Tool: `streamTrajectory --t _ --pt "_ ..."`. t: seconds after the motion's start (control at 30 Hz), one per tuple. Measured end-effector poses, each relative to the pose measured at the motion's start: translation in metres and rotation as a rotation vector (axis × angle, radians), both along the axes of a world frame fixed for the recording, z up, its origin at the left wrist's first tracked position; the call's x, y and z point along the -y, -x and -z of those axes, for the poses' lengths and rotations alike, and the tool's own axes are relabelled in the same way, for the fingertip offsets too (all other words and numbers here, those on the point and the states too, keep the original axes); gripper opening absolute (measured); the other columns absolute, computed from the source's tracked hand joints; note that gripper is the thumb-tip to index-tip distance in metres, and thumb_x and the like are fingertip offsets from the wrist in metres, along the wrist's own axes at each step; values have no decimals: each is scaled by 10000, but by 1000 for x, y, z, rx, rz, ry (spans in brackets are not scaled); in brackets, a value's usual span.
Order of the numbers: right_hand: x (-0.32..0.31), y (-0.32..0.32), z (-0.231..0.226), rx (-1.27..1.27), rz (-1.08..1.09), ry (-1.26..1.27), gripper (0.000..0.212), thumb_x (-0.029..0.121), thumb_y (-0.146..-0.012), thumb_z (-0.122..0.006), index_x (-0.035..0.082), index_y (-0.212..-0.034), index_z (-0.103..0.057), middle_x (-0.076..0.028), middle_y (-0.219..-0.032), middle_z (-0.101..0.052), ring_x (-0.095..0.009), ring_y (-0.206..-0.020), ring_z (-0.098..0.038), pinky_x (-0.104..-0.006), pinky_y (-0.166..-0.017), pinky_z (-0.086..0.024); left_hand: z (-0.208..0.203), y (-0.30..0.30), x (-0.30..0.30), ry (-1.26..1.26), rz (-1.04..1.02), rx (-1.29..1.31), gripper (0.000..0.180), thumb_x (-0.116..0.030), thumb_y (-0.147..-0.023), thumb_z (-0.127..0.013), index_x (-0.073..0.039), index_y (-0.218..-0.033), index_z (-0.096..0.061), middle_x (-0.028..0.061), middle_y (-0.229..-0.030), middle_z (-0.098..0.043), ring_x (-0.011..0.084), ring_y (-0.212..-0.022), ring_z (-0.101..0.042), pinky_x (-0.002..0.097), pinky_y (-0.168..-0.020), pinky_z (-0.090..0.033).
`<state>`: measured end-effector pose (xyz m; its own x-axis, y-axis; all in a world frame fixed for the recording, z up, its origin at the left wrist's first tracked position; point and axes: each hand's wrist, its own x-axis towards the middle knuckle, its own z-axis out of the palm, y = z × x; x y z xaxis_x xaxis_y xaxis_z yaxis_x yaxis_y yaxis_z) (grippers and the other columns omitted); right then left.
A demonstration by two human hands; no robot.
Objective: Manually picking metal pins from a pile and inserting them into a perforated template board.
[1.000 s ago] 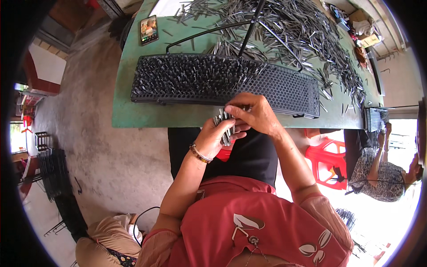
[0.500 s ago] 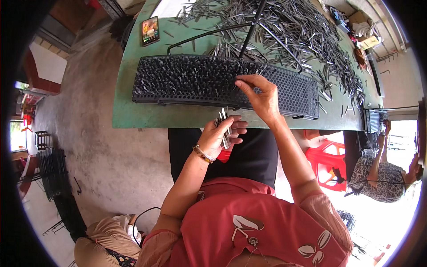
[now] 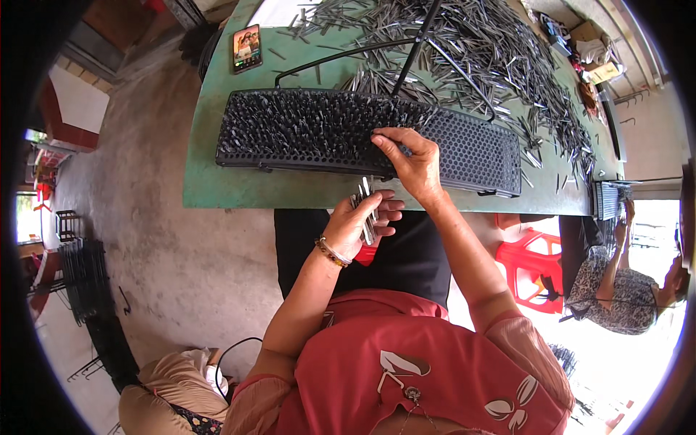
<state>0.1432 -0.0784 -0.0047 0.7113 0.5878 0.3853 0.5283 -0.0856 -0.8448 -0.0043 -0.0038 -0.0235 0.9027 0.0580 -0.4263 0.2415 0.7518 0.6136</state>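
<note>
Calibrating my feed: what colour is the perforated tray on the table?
Black; the perforated tray shows best in the head view.

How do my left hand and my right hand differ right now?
Your left hand cradles several thin strips, while your right hand is pinched; whether it grips a strip is too small to tell.
Your left hand is by the green table's near edge; your right hand is over the black perforated rack.
Bracelets circle your left wrist; none show on your right.
Both hands are ungloved.
</note>
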Motion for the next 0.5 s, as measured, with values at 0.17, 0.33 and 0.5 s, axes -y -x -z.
streamTrajectory --t 0.17,0.33,0.5 --pt "0 3 -3 270 20 59 175 77 -762 -716 41 -932 -696 -96 -882 -687 -205 -813 -636 -302 -767 -461 0 1 0 12 -1 11 341 -249 -953 -482 -2 -1178 -548 122 -1014 -658 170 -866 -648 277 -657 -540" --pt "1 5 -2 389 9 100 184 66 -741 -714 58 -925 -698 -73 -900 -669 -216 -820 -602 -322 -756 -443 -3 1 -2 -3 9 -15 334 -240 -950 -482 -7 -1177 -556 111 -1010 -660 147 -847 -643 261 -632 -530" --pt "2 6 -5 521 -14 135 191 55 -734 -707 54 -925 -695 -72 -973 -647 -216 -858 -584 -328 -757 -450 -4 1 -1 -17 8 -14 336 -244 -948 -489 -7 -1176 -559 110 -1008 -661 134 -831 -634 255 -632 -527"
